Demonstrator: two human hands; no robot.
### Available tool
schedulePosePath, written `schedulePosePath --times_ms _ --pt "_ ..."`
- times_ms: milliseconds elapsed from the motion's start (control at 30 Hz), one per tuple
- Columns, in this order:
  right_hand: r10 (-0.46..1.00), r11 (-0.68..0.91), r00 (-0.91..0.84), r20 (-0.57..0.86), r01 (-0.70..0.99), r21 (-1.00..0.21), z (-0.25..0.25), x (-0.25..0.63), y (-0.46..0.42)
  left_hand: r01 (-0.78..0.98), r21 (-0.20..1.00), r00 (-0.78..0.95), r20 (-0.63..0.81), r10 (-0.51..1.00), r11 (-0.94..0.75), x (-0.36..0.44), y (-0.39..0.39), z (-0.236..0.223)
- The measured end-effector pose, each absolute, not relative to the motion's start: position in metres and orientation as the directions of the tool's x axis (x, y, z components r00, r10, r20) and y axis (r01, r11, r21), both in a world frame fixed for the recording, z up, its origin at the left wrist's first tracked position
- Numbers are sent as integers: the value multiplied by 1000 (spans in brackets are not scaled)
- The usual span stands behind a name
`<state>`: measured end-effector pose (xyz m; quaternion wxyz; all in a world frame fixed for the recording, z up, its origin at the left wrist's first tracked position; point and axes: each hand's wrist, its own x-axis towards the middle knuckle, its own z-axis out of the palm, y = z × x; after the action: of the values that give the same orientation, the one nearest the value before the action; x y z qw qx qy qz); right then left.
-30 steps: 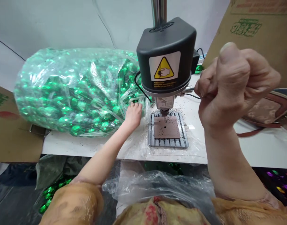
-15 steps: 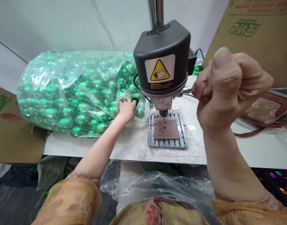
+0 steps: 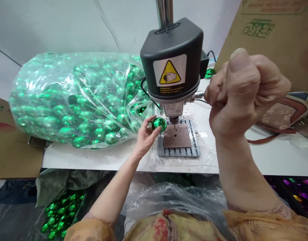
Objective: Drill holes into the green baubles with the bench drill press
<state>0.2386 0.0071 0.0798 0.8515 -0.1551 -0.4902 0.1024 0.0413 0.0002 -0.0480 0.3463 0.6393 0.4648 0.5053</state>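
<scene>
The left hand (image 3: 145,139) is narrowed around a shiny green bauble (image 3: 159,124), pinching it between thumb and fingertips. The bauble sits just left of the drill chuck (image 3: 174,119), above the near corner of a slotted metal base plate (image 3: 179,139). From this angle it looks just apart from the chuck, though the gap is hard to judge.

The right hand (image 3: 244,93) is raised in a tight fist beside the bench drill head (image 3: 172,58). A silver feed lever (image 3: 199,95) runs from the drill toward the fist, and the hand appears to close on it, though the fingers hide the grip.

A brown square pad (image 3: 177,135) with a small central hole lies on the base plate. Black specks are scattered over the pad, the plate and the white table top (image 3: 93,160). A large clear plastic bag (image 3: 75,100) packed with green baubles lies against the drill's left side. One loose green bauble (image 3: 209,73) sits behind the drill head. More green baubles (image 3: 60,212) are heaped below the table edge.

Cardboard boxes (image 3: 269,43) stand to the right, in front of a tan handbag (image 3: 282,115) with reddish trim.
</scene>
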Motion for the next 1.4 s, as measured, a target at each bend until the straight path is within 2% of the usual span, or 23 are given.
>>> schedulePosePath --times_ms 100,200,300,467,700,967,1100,1300,1400 --pt "326 929 481 814 -4 -370 79 239 6 -48 994 49 96 994 -94 47 3 -59" --pt "337 921 475 813 13 -390 79 240 4 -141 989 19 39 999 -36 47 10 -68" --pt "370 907 460 807 10 -421 79 241 3 -54 992 0 118 993 -118 49 16 -77" --pt "341 924 458 821 -4 -382 79 241 3 109 968 68 218 974 -224 56 21 -95" --pt "293 950 466 835 -43 -309 76 241 9 157 942 185 266 946 -296 59 19 -108" --pt "338 929 453 825 -19 -370 75 241 8 202 877 315 363 877 -436 57 18 -108" --pt "325 936 450 832 -24 -352 74 241 10 187 900 327 320 889 -393 61 14 -108" --pt "341 920 455 823 19 -392 74 241 10 102 946 195 285 939 -308 74 8 -113" --pt "341 919 464 818 20 -395 74 241 10 111 948 193 273 942 -297 80 6 -114"
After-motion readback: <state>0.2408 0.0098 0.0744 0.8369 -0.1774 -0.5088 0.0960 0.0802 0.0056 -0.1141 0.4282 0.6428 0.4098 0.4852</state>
